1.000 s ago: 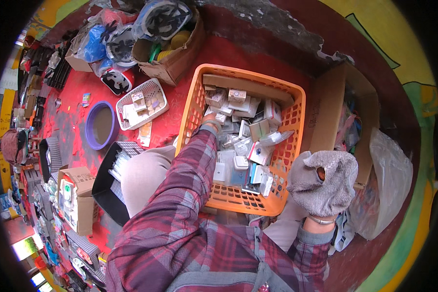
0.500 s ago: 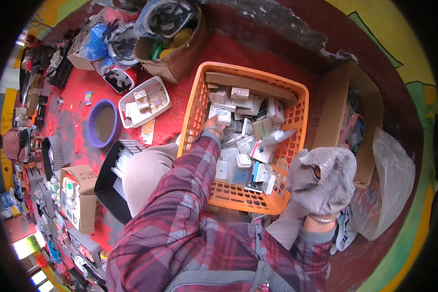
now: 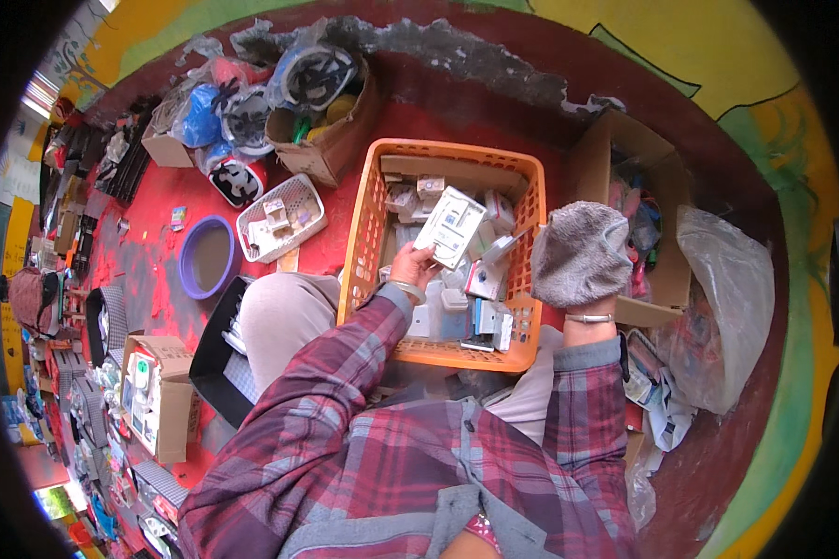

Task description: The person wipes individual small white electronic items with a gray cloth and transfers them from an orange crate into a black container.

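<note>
My left hand is closed on the edge of a flat white rectangular package with small dark markings, raised and tilted over the orange plastic basket. Beneath it in the basket lie several small white boxes, clear-wrapped packets and a translucent plastic container. A fuzzy grey cloth covers my right hand like a mitt, just beyond the basket's right rim. Its fingers are hidden inside the cloth.
To the left are a white basket, a purple basin and a black bin. Bagged helmets and a carton stand behind. A cardboard box and a clear plastic bag stand on the right.
My left hand has lifted the white package out of the pile and turned it more upright. My right hand, in the grey cloth, has come up beside the basket. The whole view has shifted.
</note>
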### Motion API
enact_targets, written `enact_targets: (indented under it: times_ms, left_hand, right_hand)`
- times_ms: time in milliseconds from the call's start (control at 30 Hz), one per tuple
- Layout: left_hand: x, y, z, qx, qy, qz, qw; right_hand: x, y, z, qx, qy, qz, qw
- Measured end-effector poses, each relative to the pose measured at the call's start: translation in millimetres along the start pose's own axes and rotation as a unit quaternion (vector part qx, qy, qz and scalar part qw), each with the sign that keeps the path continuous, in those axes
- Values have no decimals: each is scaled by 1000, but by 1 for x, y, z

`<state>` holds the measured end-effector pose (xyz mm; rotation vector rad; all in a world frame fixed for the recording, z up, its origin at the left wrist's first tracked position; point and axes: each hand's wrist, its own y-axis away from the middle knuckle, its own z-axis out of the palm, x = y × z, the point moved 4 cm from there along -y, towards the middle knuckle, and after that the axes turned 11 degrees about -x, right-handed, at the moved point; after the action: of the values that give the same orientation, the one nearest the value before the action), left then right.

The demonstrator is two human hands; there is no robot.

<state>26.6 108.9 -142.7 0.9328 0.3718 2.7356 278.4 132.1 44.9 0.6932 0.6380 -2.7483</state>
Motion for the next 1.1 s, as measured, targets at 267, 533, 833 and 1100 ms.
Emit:
enact_targets:
  times_ms: [267, 533, 833, 1100]
  left_hand:
    - [105, 57, 144, -193, -105, 23, 975]
    - [120, 73, 149, -315, -354, 186, 861]
    - [115, 60, 145, -144, -251, 230, 929]
    - [80, 64, 150, -184, 79, 45, 979]
  right_hand:
    - [12, -13, -17, -43, 56, -23, 997]
    - [53, -6, -31, 86, 131, 93, 983]
    - [78, -27, 8, 157, -1, 114, 981]
    - [92, -30, 38, 211, 24, 100, 972]
